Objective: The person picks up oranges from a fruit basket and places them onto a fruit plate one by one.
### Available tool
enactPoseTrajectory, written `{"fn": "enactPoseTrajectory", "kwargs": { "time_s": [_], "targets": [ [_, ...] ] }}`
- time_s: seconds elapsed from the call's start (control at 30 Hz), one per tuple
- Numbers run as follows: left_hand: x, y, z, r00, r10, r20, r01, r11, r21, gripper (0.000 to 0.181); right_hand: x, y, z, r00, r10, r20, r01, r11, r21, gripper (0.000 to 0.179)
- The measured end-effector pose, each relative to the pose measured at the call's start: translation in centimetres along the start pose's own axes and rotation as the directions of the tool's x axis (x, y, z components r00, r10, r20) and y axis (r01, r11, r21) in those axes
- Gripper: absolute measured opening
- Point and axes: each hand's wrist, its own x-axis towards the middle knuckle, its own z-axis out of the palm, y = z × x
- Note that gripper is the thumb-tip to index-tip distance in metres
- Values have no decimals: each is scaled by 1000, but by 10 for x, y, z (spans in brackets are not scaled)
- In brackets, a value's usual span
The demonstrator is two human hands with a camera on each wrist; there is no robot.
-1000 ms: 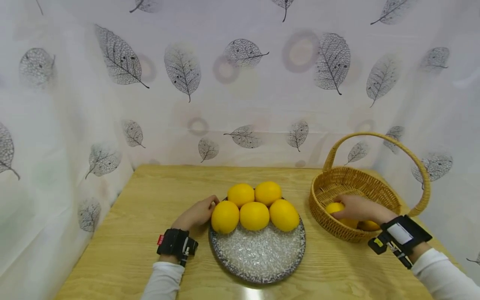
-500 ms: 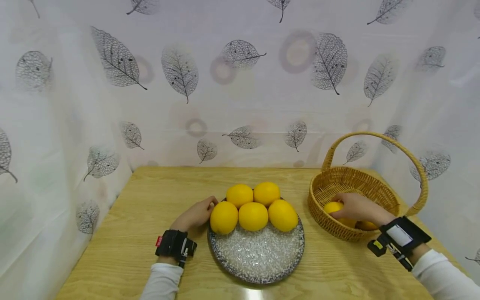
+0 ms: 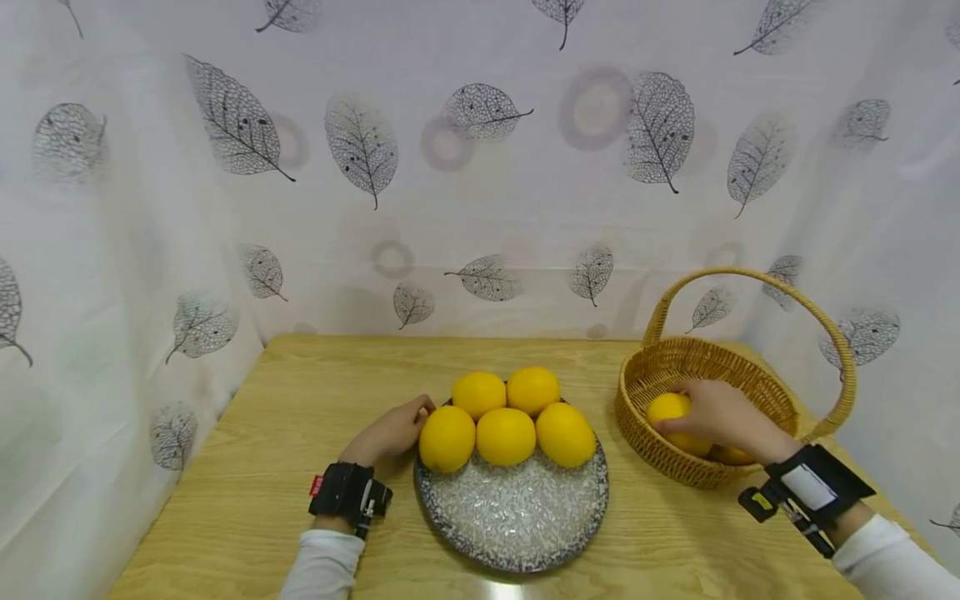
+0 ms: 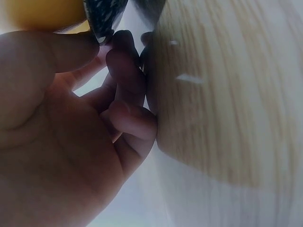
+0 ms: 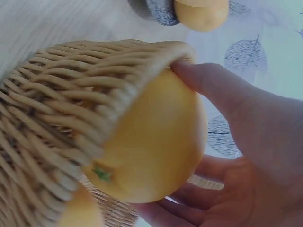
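A round speckled plate (image 3: 517, 525) with a dark rim stands on the table, bearing several yellow oranges (image 3: 506, 436) grouped on its far half. At its left rim is my left hand (image 3: 392, 430); the left wrist view shows the thumb and curled fingers pinching the plate's edge (image 4: 105, 16). My right hand (image 3: 726, 417) reaches into a wicker basket (image 3: 651, 450) and grips an orange (image 5: 156, 137), thumb on one side and fingers around the other. The held orange, a green stem end showing, is just inside the basket's rim in the right wrist view.
Another orange (image 3: 729, 456) lies in the basket, partly hidden under my right hand. The basket's tall arched handle (image 3: 832, 329) rises over its right part. The wooden table (image 3: 300, 392) ends at a leaf-printed curtain (image 3: 517, 200) behind and at the sides.
My right hand has lifted slightly within the basket, and the gripped orange has come up with it, showing more of itself. The left hand and plate have stayed in place.
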Motion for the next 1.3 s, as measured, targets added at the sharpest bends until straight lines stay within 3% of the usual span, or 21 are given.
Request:
{"fn": "enactPoseTrajectory", "kwargs": {
  "time_s": [0.3,0.63,1.13,1.3],
  "targets": [
    [5,-3,-3,1000,16,-5,-16,1000,3,21,-4,-25,-16,995,19,-98,-18,1000,16,82],
    [3,-2,0,1000,7,-14,-7,1000,-8,21,-16,-68,-28,987,-36,-159,46,997,59,73],
    [0,-3,3,1000,6,-12,-6,1000,-27,22,-23,-138,3,977,-98,-187,125,983,138,71],
    [-1,-3,3,999,30,-14,-30,1000,5,22,-25,-160,22,962,-160,-221,196,969,151,70]
  ]
}}
